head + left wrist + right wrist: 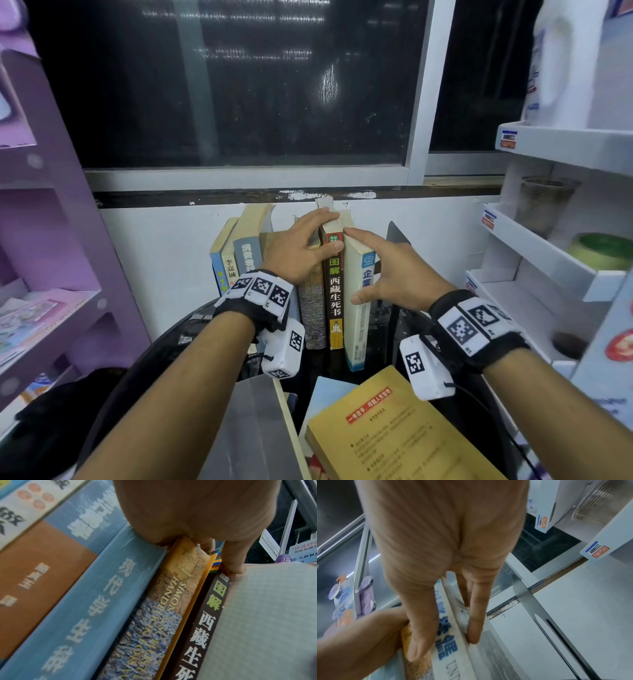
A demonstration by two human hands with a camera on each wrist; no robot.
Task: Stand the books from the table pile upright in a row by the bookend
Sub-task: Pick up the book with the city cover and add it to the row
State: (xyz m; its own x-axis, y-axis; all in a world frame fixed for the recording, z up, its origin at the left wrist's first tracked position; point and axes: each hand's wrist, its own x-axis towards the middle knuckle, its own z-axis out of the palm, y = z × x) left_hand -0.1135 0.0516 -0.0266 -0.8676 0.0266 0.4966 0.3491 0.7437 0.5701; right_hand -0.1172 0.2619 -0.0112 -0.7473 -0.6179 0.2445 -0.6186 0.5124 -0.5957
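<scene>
Several books stand upright in a row against the white wall. My left hand (301, 246) lies over their tops, fingers curled behind and thumb pressing the spine of the brown book (335, 301) (202, 635), beside the mottled handbook (312, 318) (163, 615). My right hand (394, 274) (436, 534) grips the white book (356, 329) (448, 649) at the row's right end, thumb on the spine and fingers on its right cover. The dark metal bookend (397, 233) (530, 604) stands just right of it. A yellow book (394, 431) tops the pile near me.
The books stand on a round black table (171, 346). In the pile, a pale blue book (325, 390) and a grey book (253, 428) lie by the yellow one. A purple shelf (51, 240) crowds the left, a white shelf (548, 246) the right.
</scene>
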